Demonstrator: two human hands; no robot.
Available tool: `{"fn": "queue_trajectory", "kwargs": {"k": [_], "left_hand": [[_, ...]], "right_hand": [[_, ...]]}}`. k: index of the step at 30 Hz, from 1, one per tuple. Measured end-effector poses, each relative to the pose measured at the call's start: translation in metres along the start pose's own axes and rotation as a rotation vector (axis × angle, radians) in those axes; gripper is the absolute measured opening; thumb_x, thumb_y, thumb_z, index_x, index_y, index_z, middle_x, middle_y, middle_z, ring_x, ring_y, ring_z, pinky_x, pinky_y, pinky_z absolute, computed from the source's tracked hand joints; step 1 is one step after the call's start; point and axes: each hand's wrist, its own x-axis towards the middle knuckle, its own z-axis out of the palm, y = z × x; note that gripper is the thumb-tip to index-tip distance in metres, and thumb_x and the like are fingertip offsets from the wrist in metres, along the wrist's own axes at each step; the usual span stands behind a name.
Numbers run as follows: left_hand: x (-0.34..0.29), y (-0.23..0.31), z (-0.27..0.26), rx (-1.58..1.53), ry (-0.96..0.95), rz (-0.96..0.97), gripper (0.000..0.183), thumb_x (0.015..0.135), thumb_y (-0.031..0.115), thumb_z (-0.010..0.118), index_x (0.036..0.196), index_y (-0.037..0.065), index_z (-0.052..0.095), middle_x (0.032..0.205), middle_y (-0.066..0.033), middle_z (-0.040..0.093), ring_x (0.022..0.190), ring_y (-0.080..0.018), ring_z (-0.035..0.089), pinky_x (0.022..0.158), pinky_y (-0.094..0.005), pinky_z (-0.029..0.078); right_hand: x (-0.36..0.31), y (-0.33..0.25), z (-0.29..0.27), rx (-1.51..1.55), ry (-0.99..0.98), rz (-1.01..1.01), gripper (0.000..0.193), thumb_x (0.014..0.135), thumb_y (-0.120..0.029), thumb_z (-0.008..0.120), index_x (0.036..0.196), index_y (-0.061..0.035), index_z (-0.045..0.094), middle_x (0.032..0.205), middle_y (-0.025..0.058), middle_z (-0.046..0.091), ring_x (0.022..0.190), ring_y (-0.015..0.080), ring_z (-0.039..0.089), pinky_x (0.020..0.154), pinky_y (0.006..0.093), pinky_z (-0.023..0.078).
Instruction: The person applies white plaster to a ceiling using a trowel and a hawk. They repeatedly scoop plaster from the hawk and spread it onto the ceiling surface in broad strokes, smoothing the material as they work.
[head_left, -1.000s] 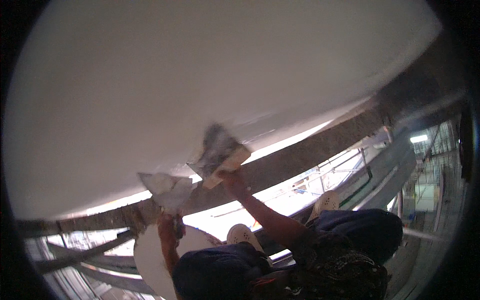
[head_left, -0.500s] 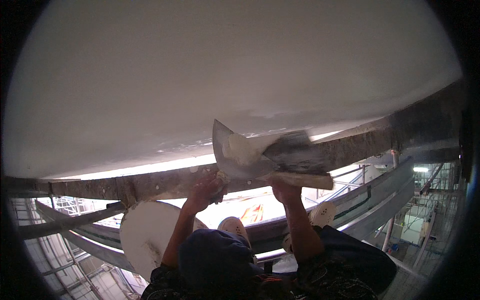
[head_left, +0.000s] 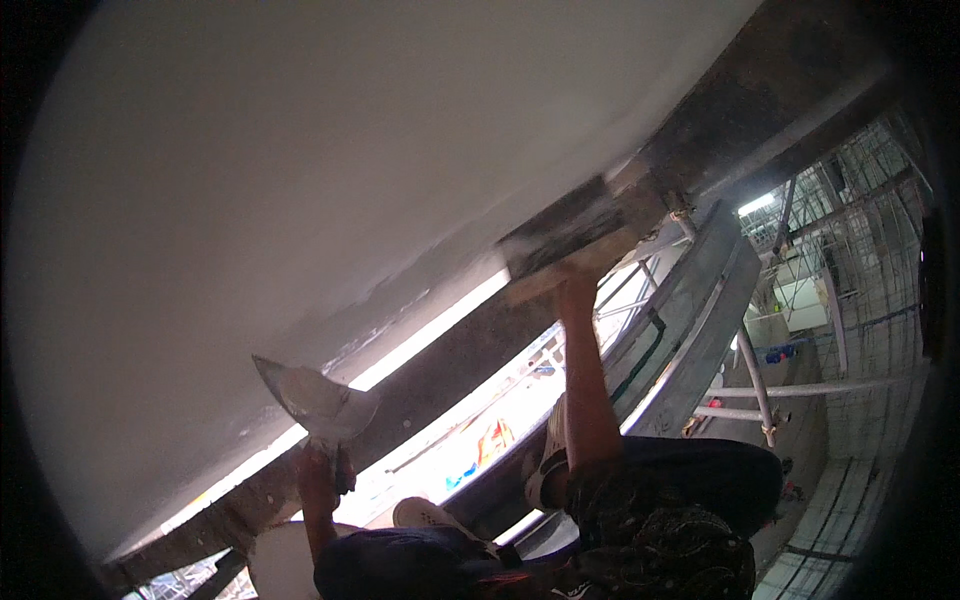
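Left grip: your left hand, toward 7 o'clock from the view's centre, grasps a grey, pointed, flat metal-looking blade, which stands out at 12 o'clock from your fist with a pale lump on it.
Right grip: your right hand, near 3 o'clock, grasps a broad dark rectangular spreader by its pale edge; it is blurred, so contact with the surface cannot be told.
Surface: a large, smooth, off-white curved panel fills 9 through 12 o'clock.
Beam: a dark, rough, long strip runs from 8 to 2 o'clock.
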Motion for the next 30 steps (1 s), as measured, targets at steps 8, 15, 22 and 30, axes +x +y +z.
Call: {"fn": "queue_trajectory", "kwargs": {"k": [8,15,22,30], "left_hand": [[0.016,0.06,0.006,-0.425,-0.03,-0.535,0.023,0.079,0.028,0.05,0.082,0.005,0.05,0.068,-0.0131,0.054,0.061,-0.03,0.052,0.055,-0.0408,0.04],[0.0,0.055,-0.001,-0.265,-0.023,-0.702,0.022,0.079,0.027,0.05,0.08,0.005,0.051,0.063,-0.0117,0.053,0.056,-0.0276,0.052,0.052,-0.0379,0.04],[-0.025,-0.006,0.001,0.065,-0.175,-0.49,0.021,0.078,0.027,0.051,0.077,0.006,0.051,0.059,-0.0102,0.052,0.052,-0.0253,0.052,0.048,-0.035,0.04],[-0.026,0.011,-0.01,-0.154,-0.12,-0.549,0.014,0.074,0.018,0.054,0.074,0.004,0.051,0.051,-0.0064,0.05,0.044,-0.0189,0.052,0.039,-0.03,0.039]], "right_hand": [[0.285,0.189,-0.05,-0.019,0.484,0.19,0.026,0.077,-0.015,0.047,0.099,-0.0031,0.052,0.088,0.0132,0.054,0.087,0.0273,0.051,0.08,0.042,0.037],[0.345,0.125,-0.051,0.583,0.457,0.248,0.036,0.075,-0.013,0.049,0.108,0.0005,0.045,0.099,0.0163,0.052,0.092,0.0282,0.049,0.083,0.0372,0.036],[0.281,0.079,-0.04,0.842,0.199,0.179,0.048,0.069,-0.006,0.051,0.114,0.0009,0.037,0.103,0.0122,0.047,0.091,0.0223,0.045,0.08,0.0292,0.034],[0.103,-0.051,0.056,0.886,0.151,0.088,0.058,0.062,0.003,0.047,0.118,0.0016,0.031,0.105,0.0145,0.045,0.093,0.0256,0.046,0.083,0.0314,0.035]]}}
